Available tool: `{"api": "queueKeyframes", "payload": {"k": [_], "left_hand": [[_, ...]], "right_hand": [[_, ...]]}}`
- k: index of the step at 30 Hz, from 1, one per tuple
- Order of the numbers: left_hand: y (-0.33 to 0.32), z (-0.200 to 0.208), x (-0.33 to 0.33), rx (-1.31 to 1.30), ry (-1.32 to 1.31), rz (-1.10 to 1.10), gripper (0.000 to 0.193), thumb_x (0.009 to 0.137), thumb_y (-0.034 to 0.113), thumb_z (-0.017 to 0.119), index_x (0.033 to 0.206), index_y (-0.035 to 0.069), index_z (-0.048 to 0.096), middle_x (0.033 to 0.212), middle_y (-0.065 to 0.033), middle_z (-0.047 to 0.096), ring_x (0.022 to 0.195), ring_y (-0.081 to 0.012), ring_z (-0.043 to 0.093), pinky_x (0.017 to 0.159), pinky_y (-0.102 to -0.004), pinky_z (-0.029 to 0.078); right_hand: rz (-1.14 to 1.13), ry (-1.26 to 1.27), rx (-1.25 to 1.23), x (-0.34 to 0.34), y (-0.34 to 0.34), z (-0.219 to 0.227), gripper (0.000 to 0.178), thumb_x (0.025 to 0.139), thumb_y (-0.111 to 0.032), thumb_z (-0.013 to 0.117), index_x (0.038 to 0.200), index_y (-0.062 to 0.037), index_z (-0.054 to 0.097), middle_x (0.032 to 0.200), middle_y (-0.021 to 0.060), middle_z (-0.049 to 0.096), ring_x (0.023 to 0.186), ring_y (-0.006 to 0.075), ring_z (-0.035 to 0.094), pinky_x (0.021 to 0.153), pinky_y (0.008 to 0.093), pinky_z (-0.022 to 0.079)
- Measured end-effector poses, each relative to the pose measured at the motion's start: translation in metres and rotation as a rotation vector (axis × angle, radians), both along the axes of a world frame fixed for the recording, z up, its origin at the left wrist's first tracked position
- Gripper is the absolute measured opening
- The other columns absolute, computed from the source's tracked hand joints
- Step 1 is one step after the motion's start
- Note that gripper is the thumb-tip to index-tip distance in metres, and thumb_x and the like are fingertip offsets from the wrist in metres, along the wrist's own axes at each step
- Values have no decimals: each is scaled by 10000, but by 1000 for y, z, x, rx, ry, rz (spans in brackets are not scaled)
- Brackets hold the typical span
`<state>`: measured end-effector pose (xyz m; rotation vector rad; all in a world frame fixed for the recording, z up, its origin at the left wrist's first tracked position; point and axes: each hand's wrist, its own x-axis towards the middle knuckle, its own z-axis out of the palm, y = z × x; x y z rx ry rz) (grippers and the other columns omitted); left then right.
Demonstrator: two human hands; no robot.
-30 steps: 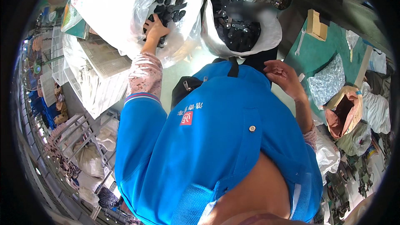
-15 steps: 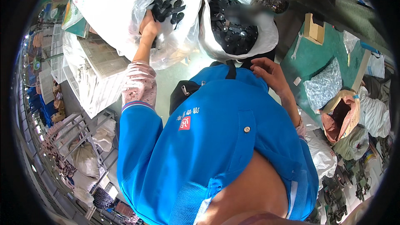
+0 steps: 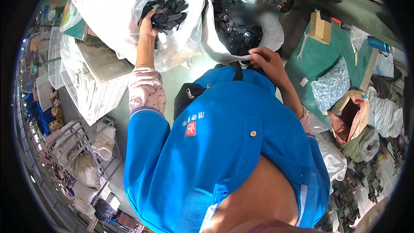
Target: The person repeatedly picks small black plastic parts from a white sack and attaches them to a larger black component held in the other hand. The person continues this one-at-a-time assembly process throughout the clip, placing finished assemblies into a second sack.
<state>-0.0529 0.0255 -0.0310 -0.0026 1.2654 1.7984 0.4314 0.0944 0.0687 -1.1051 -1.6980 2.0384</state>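
My left hand (image 3: pixel 148 26) reaches into a large white plastic bag (image 3: pixel 108 8) at the upper left. Its fingers are bent around some of the small black parts (image 3: pixel 172 8) heaped there; the fingertips are partly hidden among them. To the right stands a white woven sack (image 3: pixel 273 30), its top spread wide, with more black parts (image 3: pixel 241 39) inside. At this sack's near right rim is my right hand (image 3: pixel 268 60), fingers curled together with the tips by the edge. Whatever lies between those fingertips is too small to make out.
On the green tabletop at right lie a wrench (image 3: pixel 303 45), a cardboard box (image 3: pixel 320 28) and a clear plastic bag (image 3: pixel 332 80). A brown paper sack (image 3: pixel 351 116) stands beside it. White crates (image 3: pixel 103 60) are at left, with a metal rack (image 3: pixel 86 146) nearer me.
My right hand has moved up and left to the woven sack's rim, its fingers curling. My left hand has shifted slightly left, and the black parts near it are bunched closer together.
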Motion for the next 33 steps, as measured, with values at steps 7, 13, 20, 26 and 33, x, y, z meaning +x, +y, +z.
{"api": "queueKeyframes", "payload": {"k": [7, 13, 20, 26, 33], "left_hand": [[7, 3, 30, 105, -34, -43, 238, 845, -9, 679, 1048, -54, 564, 930, -179, 679, 815, -314, 706, 724, -454, 632], [17, 25, 61, 67, 58, -102, 253, 817, 1, 719, 1021, -37, 574, 911, -144, 680, 786, -257, 700, 716, -386, 616], [13, -22, 23, -5, -188, 18, 201, 862, 26, 655, 1028, -53, 573, 924, -171, 669, 816, -323, 697, 748, -474, 613], [5, -28, 12, 56, -348, 135, 299, 921, 55, 571, 1170, -85, 482, 1087, -267, 636, 924, -423, 681, 843, -562, 589], [4, 29, 85, 176, -525, -164, 308, 900, 76, 621, 1131, -111, 540, 997, -293, 672, 870, -386, 692, 796, -455, 602]], "right_hand": [[61, 138, 617, -138, 28, -21, 264, 916, -233, 656, 1074, -23, 683, 901, 137, 698, 773, 226, 672, 696, 306, 523], [517, -14, 884, -239, 46, -31, 370, 854, -268, 713, 1113, -19, 626, 964, 221, 675, 939, 407, 651, 824, 460, 514], [818, -366, 974, -273, 64, -37, 246, 881, -108, 624, 1055, 61, 582, 892, 263, 663, 950, 429, 648, 818, 464, 515], [330, -127, 233, -222, 64, -34, 213, 933, -122, 578, 1068, 41, 561, 842, 116, 599, 755, 178, 684, 643, 350, 523], [281, 155, 810, -124, 18, 10, 462, 957, -212, 542, 1412, -139, 514, 917, 111, 513, 859, 241, 559, 776, 332, 449]]}}
